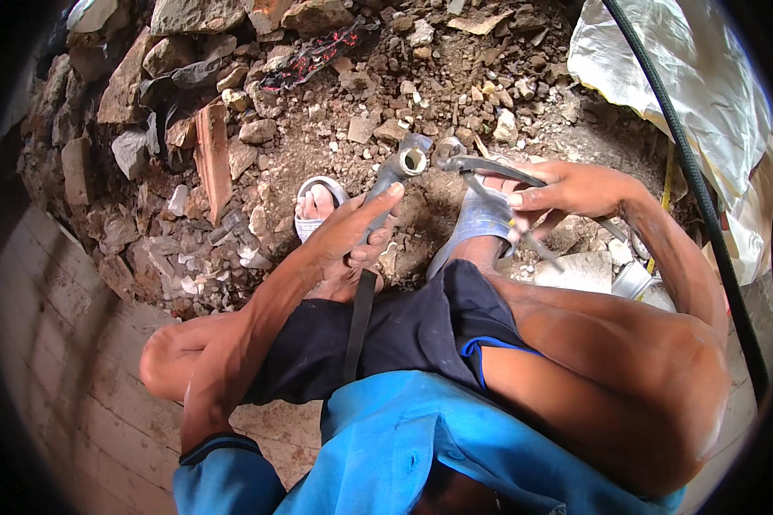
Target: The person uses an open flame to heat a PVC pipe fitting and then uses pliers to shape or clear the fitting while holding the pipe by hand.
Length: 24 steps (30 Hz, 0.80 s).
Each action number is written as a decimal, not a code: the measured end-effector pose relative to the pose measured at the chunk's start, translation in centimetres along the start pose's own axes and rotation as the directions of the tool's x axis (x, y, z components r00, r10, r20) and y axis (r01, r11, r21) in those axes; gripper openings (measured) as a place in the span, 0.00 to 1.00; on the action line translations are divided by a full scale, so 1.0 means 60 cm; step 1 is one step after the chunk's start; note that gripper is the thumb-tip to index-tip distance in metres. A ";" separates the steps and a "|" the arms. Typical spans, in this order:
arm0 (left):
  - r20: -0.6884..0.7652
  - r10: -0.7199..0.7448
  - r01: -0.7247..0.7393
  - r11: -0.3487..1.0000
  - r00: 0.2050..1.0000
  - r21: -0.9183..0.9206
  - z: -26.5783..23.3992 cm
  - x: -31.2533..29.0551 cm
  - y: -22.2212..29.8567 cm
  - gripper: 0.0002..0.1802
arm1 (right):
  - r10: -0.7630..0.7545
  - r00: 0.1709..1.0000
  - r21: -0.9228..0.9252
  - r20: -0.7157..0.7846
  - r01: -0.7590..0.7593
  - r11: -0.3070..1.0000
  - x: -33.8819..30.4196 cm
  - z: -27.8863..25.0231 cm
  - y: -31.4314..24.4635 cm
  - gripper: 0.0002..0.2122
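My left hand (pixel 359 225) is wrapped round a grey pipe (pixel 378 193) whose upper end carries a fitting with a round open mouth (pixel 413 161). Below that hand a dark flat strip (pixel 360 322) runs down over my shorts; I cannot tell whether it joins the pipe. In my right hand (pixel 575 189) are dark metal pliers (pixel 502 166), their rounded head close to the fitting's mouth but apart from it. A thin greyish strip (pixel 537 247) crosses by the right fingers, partly blurred. Both hands are above the rubble between my sandalled feet.
Broken stones (pixel 170 56) and loose rubble (pixel 361 129) spread ahead and to the left. A white plastic sheet (pixel 670 64) lies at the far right, with a black hose (pixel 687 163) crossing it. Beside my right thigh are a white flat piece (pixel 575 271) and a pale round container (pixel 632 280).
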<state>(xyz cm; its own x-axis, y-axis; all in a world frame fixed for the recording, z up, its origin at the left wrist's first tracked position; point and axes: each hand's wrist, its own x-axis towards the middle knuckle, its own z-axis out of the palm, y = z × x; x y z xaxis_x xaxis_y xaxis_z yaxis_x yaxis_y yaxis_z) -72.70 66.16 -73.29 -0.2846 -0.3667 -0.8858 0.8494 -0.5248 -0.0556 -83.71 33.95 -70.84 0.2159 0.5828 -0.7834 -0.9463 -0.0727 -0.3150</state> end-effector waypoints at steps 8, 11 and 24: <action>-0.166 0.253 -0.195 0.933 0.953 0.302 0.023 0.028 -0.003 0.22 | -0.049 0.972 0.280 0.231 -0.018 0.960 -0.010 -0.012 -0.010 0.32; -0.244 0.390 -0.254 0.857 0.888 0.448 0.028 0.029 -0.006 0.30 | -0.034 0.967 0.242 0.254 -0.030 0.970 -0.007 -0.020 -0.003 0.31; -0.229 0.651 -0.222 0.535 0.724 0.815 0.027 0.023 0.014 0.34 | -0.034 0.998 -0.106 -0.047 0.029 0.994 -0.011 0.019 0.010 0.28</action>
<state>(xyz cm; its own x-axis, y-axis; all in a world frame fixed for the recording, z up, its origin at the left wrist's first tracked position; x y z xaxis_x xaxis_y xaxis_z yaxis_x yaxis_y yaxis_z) -73.07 63.99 -73.81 0.4483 -0.4311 -0.7831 0.1550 -0.8253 0.5430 -84.67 34.45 -69.92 0.2591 0.5467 -0.7963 -0.9088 -0.1412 -0.3926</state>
